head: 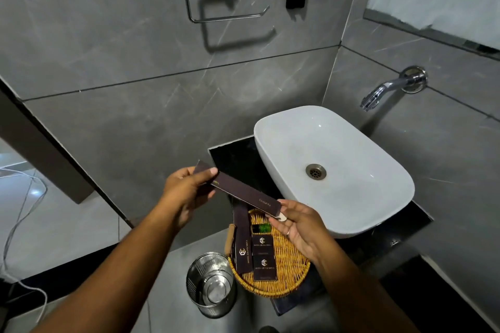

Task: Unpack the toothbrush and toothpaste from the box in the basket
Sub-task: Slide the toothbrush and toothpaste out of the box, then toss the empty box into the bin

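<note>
Overhead, head view: both hands hold one long dark dental-kit box (238,190) level above the wicker basket (286,273). Left hand (186,186), grip closed on the box's far-left end, thumb on top. Right hand (295,222), fingers pinched at the near-right end, where something pale shows at the box mouth; cannot tell what it is. Toothbrush and toothpaste not visible. Basket sits on the black surface (238,154) beside the white basin (335,170) and holds a second long dark box (241,240), two small dark boxes (263,257) and a small green bottle (262,228). Steel bin (209,284) on the floor below. Wall tap (392,86) above the basin.
</note>
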`<state>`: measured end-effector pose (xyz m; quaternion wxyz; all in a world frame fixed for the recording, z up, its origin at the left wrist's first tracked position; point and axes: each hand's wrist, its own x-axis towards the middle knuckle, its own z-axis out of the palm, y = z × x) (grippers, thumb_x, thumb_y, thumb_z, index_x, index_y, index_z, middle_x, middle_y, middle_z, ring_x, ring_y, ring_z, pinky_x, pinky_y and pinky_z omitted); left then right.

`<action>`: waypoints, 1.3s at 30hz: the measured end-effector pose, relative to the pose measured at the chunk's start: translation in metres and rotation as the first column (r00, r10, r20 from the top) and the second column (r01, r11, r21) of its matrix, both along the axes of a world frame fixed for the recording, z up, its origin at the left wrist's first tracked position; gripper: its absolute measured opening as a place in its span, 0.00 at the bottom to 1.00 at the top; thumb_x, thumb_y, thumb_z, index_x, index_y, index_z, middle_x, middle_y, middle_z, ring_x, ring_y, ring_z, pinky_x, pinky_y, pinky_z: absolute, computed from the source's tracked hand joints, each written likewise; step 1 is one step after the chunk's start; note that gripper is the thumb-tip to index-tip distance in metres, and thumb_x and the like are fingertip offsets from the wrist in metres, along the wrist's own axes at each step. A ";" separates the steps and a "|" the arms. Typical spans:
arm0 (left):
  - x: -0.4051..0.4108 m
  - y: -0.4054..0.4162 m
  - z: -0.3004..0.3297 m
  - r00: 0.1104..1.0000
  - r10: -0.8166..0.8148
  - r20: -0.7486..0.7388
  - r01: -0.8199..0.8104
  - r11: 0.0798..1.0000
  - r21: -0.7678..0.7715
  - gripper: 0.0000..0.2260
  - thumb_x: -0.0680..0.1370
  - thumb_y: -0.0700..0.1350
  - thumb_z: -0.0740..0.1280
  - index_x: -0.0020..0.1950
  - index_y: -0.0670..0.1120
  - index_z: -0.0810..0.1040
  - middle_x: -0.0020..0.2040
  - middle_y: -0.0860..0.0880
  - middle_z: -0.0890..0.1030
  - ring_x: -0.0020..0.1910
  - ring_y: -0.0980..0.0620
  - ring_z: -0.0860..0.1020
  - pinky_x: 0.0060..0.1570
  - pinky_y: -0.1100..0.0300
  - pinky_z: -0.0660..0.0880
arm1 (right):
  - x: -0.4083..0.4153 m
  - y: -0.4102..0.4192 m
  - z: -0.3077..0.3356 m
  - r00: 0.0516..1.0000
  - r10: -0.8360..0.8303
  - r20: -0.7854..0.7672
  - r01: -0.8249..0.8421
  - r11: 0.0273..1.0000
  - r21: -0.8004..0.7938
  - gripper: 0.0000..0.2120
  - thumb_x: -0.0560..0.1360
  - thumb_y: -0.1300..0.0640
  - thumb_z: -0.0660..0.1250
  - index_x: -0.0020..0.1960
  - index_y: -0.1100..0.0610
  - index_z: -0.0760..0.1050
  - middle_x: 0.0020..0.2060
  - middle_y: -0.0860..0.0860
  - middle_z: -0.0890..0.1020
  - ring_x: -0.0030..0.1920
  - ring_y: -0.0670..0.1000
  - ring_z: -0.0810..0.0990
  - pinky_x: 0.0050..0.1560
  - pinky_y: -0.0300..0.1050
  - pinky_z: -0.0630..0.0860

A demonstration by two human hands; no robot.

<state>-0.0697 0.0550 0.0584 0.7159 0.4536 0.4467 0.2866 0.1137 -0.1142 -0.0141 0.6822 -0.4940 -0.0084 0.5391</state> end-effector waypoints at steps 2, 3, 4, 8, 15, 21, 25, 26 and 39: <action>0.015 -0.013 0.004 0.997 0.037 0.068 -0.036 0.999 -0.015 0.05 0.73 0.41 0.72 0.42 0.48 0.77 0.34 0.50 0.86 0.35 0.53 0.84 0.37 0.59 0.81 | -0.010 0.003 0.000 0.998 -0.011 -0.057 0.013 0.999 0.036 0.10 0.79 0.72 0.58 0.57 0.69 0.76 0.47 0.65 0.86 0.47 0.61 0.87 0.38 0.47 0.84; 0.021 -0.019 0.005 0.996 0.020 0.082 -0.019 1.000 -0.008 0.04 0.74 0.42 0.71 0.43 0.49 0.77 0.34 0.51 0.86 0.36 0.53 0.85 0.38 0.58 0.81 | -0.013 0.004 0.000 0.997 -0.015 -0.082 0.019 0.998 0.055 0.11 0.79 0.73 0.57 0.57 0.69 0.75 0.47 0.66 0.86 0.47 0.61 0.87 0.40 0.48 0.85; 0.026 -0.025 0.006 0.996 -0.001 0.086 0.001 1.000 0.007 0.03 0.74 0.42 0.71 0.43 0.49 0.78 0.35 0.51 0.86 0.37 0.52 0.85 0.40 0.57 0.80 | -0.016 0.005 0.001 0.994 -0.019 -0.105 0.027 0.997 0.074 0.12 0.79 0.73 0.56 0.58 0.70 0.74 0.48 0.67 0.85 0.48 0.62 0.86 0.41 0.49 0.85; 0.037 -0.033 0.010 0.997 -0.040 0.062 0.032 0.992 0.125 0.02 0.74 0.43 0.71 0.44 0.49 0.79 0.38 0.50 0.87 0.42 0.50 0.86 0.36 0.58 0.80 | -0.020 0.005 0.002 0.979 -0.049 -0.198 0.074 0.990 0.122 0.12 0.79 0.72 0.54 0.58 0.71 0.72 0.49 0.70 0.84 0.50 0.65 0.85 0.47 0.53 0.85; 0.048 -0.033 0.024 0.996 -0.082 0.021 0.073 0.955 0.286 0.03 0.74 0.43 0.72 0.42 0.49 0.80 0.30 0.54 0.84 0.31 0.57 0.83 0.30 0.64 0.78 | -0.021 -0.001 -0.001 0.956 -0.065 -0.287 0.096 0.991 0.096 0.11 0.80 0.62 0.59 0.49 0.70 0.76 0.45 0.66 0.86 0.43 0.64 0.86 0.42 0.53 0.86; 0.044 -0.019 0.030 1.000 -0.009 -0.023 0.014 0.976 0.215 0.05 0.74 0.46 0.72 0.49 0.48 0.81 0.38 0.50 0.87 0.40 0.51 0.86 0.35 0.58 0.80 | -0.016 -0.005 -0.003 0.973 -0.015 -0.232 0.041 0.993 0.109 0.06 0.76 0.65 0.68 0.49 0.69 0.79 0.43 0.65 0.86 0.43 0.60 0.86 0.39 0.48 0.85; 0.038 -0.009 0.037 1.000 -0.005 -0.015 0.008 0.972 0.234 0.04 0.74 0.48 0.71 0.47 0.50 0.80 0.36 0.52 0.87 0.37 0.53 0.86 0.35 0.59 0.80 | -0.015 -0.005 -0.005 0.983 -0.015 -0.182 0.031 0.996 0.082 0.15 0.68 0.66 0.72 0.53 0.70 0.77 0.42 0.63 0.86 0.41 0.57 0.86 0.38 0.45 0.85; 0.037 -0.007 0.038 1.000 0.008 -0.006 -0.007 0.975 0.221 0.04 0.75 0.50 0.71 0.46 0.50 0.79 0.35 0.53 0.87 0.36 0.54 0.85 0.34 0.60 0.79 | -0.015 -0.005 -0.004 0.985 -0.017 -0.171 0.030 0.997 0.074 0.17 0.67 0.66 0.72 0.54 0.70 0.77 0.42 0.63 0.86 0.41 0.57 0.87 0.37 0.44 0.84; -0.080 0.051 -0.018 0.808 0.588 -0.042 -0.572 0.800 0.181 0.33 0.71 0.38 0.73 0.70 0.51 0.60 0.59 0.45 0.72 0.47 0.48 0.79 0.32 0.52 0.82 | 0.004 -0.014 -0.013 0.994 -0.027 0.105 0.047 0.980 -0.193 0.04 0.75 0.70 0.67 0.47 0.67 0.80 0.46 0.64 0.84 0.42 0.58 0.87 0.38 0.47 0.85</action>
